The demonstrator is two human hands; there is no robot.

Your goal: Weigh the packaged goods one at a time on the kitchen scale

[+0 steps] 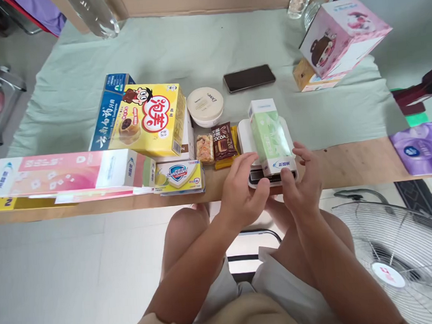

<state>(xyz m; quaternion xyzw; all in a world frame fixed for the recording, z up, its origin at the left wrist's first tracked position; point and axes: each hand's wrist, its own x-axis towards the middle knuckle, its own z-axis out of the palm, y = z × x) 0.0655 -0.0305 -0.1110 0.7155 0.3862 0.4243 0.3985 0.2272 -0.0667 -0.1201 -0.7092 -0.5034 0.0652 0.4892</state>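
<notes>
The green Lengsuanling toothpaste box [268, 136] lies lengthwise on what looks like a white digital scale [245, 136], slightly askew, its far end reaching past the scale's far edge in this view. The dark strip at the scale's near side is partly covered, so you cannot get a reading from here.

Your left hand [245, 187] is spread at the box's left, thumb well apart from the fingers and grasping nothing. Your right hand [303, 183] is open on the other side, fingers raised beside the box and thumb at its near corner; whether that thumb presses on it, I cannot tell.

As far as you can judge, setting the box onto the scale is done; taking both hands clear is not yet done. No other package sits on the scale.

Just left of it you have a brown cocoa snack packet [223, 141] and a clear snack packet [204, 149], with the Dove tub [205, 106] behind them. Farther left come the Safeguard soap box [179, 177], the yellow puff box [154, 119], the blue Yunnan Baiyao toothpaste box [106, 113] and a long pink Lengsuanling box [61, 173]. Beyond the scale, a smartphone [249, 78] lies on the pale green cloth [167, 44].
</notes>
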